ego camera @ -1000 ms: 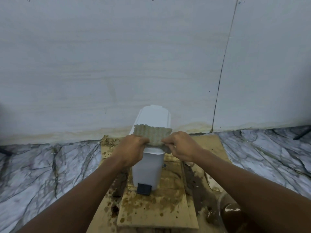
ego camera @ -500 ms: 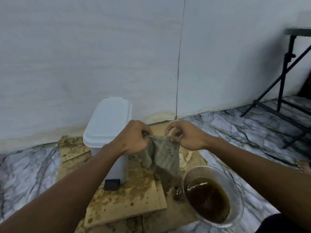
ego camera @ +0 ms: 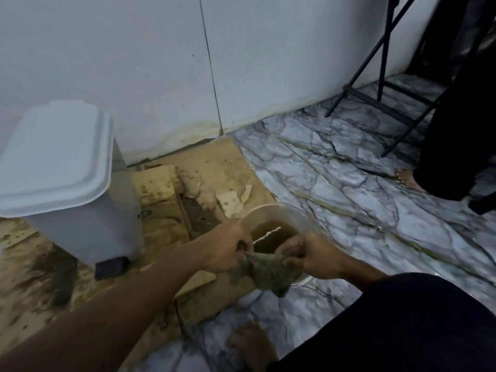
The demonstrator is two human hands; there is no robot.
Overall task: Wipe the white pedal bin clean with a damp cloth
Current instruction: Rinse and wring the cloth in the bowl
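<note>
The white pedal bin (ego camera: 67, 181) stands at the left with its lid down and its black pedal (ego camera: 111, 267) facing me. To its right, my left hand (ego camera: 228, 248) and my right hand (ego camera: 311, 256) each pinch one end of a damp grey-green cloth (ego camera: 265, 272). The cloth hangs between them over the near rim of a clear bowl (ego camera: 271, 210) that holds brown water. Both hands are well clear of the bin.
Stained, wet cardboard sheets (ego camera: 214, 170) lie under the bin and bowl on a marble-patterned floor (ego camera: 375, 237). A white wall is behind. A black stand's legs (ego camera: 375, 98) and another person's dark trouser leg and foot (ego camera: 456, 146) are at the right. My own foot (ego camera: 252, 345) shows below.
The cloth has left the bin's lid and travelled right and down with both hands to the bowl of brown water. My view has swung right, so the bin now sits at the left.
</note>
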